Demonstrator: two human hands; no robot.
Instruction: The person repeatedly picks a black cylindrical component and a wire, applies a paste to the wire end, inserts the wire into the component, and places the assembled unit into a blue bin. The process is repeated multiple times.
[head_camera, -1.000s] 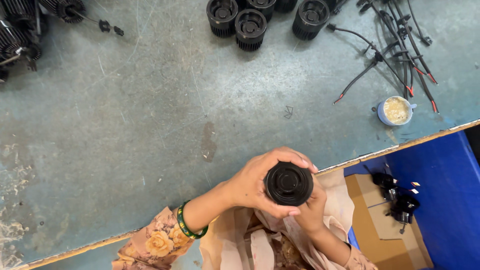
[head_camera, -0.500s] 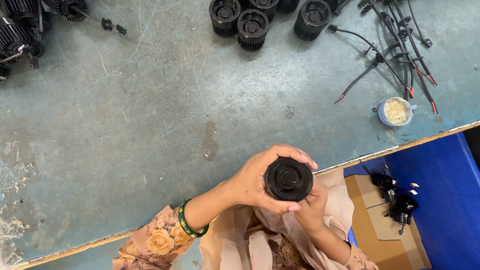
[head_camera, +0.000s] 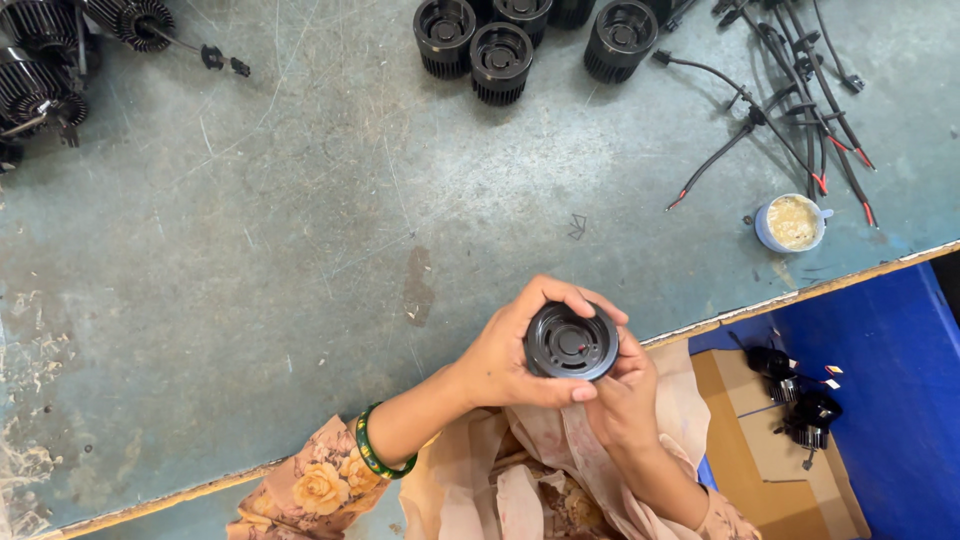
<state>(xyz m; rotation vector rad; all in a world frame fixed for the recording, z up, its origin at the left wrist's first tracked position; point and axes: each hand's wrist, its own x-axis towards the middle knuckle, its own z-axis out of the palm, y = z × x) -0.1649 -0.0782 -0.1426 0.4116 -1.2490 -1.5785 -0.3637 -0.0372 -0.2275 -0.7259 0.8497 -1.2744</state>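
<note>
Assembly workshop: scratched, stained tabletop; black finned housings top centre; loose red-tipped cables upper right; paste cup.

Both hands are up together at the near edge of the view, meeting palm to palm around one small thing. The left hand comes in from the lower left, forearm bare and angled upward, wrist bent, fingers curled over the top and the thumb lying flat along the underside, a closed grip. The right hand rises from below, forearm climbing from the lower right, its fingers tucked behind and against the right side, thumb pressed up beside the left thumb. Both wrists sit close, elbows spread wide apart.
</note>
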